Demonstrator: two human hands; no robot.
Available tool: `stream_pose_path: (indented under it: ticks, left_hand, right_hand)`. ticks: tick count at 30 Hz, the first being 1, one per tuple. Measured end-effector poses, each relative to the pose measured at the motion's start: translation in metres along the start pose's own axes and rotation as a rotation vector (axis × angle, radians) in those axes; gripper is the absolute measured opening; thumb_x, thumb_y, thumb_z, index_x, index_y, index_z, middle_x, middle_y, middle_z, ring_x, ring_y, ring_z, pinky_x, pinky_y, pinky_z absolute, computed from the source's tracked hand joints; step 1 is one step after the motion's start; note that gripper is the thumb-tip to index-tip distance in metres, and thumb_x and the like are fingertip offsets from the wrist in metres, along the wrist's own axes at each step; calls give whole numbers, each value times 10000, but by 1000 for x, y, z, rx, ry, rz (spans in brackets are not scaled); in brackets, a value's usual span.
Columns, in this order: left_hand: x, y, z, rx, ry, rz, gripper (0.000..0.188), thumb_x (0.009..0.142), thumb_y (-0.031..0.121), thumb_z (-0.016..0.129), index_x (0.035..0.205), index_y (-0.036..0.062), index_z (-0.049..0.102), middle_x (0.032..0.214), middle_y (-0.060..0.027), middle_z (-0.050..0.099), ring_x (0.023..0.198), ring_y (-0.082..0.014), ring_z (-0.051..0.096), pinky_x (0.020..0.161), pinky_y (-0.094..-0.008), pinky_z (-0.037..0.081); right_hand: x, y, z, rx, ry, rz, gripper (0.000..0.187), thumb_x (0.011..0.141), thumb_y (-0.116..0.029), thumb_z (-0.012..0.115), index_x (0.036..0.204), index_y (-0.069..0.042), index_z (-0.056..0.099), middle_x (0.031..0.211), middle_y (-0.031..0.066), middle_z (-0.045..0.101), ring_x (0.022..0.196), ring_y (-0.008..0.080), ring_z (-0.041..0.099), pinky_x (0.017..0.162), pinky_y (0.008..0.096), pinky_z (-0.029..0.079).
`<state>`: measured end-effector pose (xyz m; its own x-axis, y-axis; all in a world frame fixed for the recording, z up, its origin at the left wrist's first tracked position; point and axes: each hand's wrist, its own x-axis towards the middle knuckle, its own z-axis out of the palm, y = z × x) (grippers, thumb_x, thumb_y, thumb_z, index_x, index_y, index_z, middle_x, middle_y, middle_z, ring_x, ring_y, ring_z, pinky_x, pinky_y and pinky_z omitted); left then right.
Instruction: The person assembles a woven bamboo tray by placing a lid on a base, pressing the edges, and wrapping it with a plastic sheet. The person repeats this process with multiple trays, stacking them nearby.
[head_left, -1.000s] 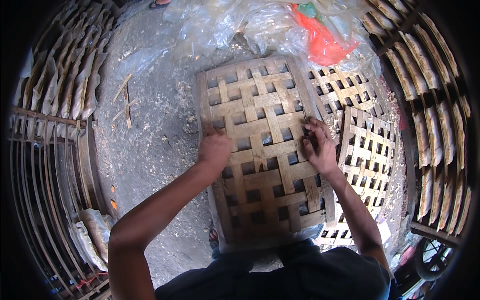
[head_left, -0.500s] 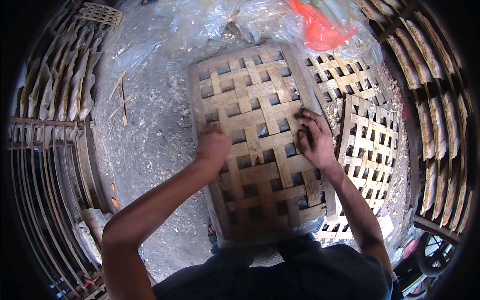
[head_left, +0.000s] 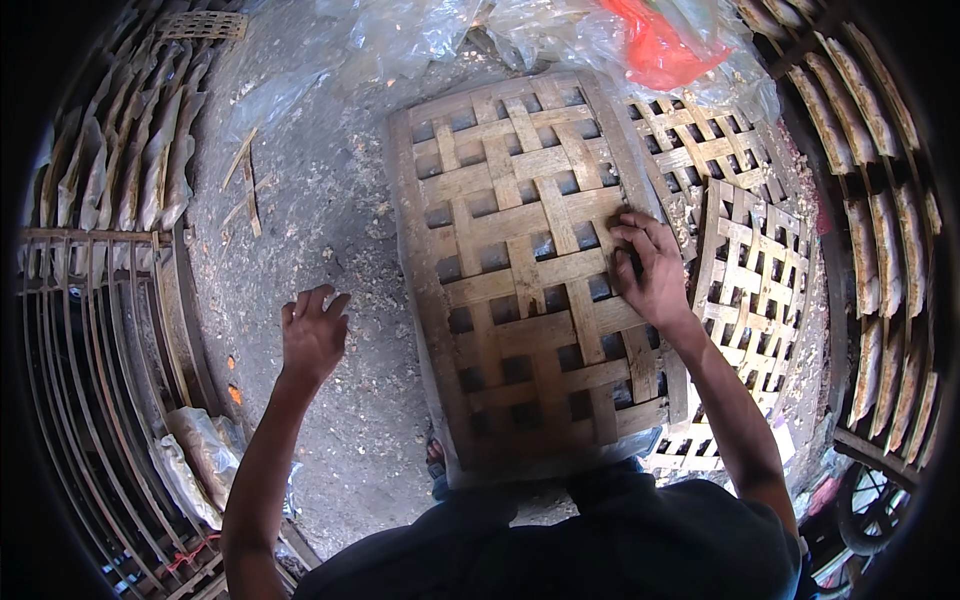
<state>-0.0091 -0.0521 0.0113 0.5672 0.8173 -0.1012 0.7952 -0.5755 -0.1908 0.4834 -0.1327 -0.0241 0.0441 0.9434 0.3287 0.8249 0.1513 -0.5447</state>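
Note:
A large woven bamboo tray (head_left: 535,225) with a lattice of flat strips lies in front of me, reaching up from my lap. Clear plastic sheet shows through its gaps and along its edges. On its right side my right hand (head_left: 652,265) rests with bent fingers by the rim, thumb and forefinger apart. I make out nothing held in it. My left hand (head_left: 314,335) is off the tray, raised over the grey floor to its left. Its fingers are loosely curled and spread, and it holds nothing.
More woven trays (head_left: 757,285) lie at the right. Clear plastic sheets (head_left: 415,35) and a red plastic bag (head_left: 665,45) lie at the far side. Racks holding layered trays (head_left: 130,150) stand left and right. Loose bamboo strips (head_left: 248,185) lie on the littered floor.
My left hand has let go of the tray's left part and moved left over the floor, its fist opening. My right hand stays by the right rim. The view has shifted slightly.

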Motion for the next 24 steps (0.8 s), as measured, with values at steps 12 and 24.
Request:
stream_pose_path:
  ticks: [12, 24]
  left_hand:
    - [70, 127, -38, -202, 43, 237, 317, 758, 308, 826, 926, 64, 715, 1013, -60, 579, 1017, -264, 556, 874, -420, 451]
    - [83, 157, -33, 73, -122, 238, 69, 700, 76, 721, 758, 63, 755, 896, -112, 686, 933, -284, 639, 797, -385, 538]
  right_hand:
    - [0, -1, 2, -39, 35, -47, 270, 828, -38, 641, 1095, -48, 682, 1182, 150, 656, 1035, 370, 631, 922, 464, 513]
    - [3, -1, -3, 7, 0, -46, 229, 822, -51, 655, 1048, -40, 682, 1126, 130, 668, 1015, 346, 623, 911, 455, 512]
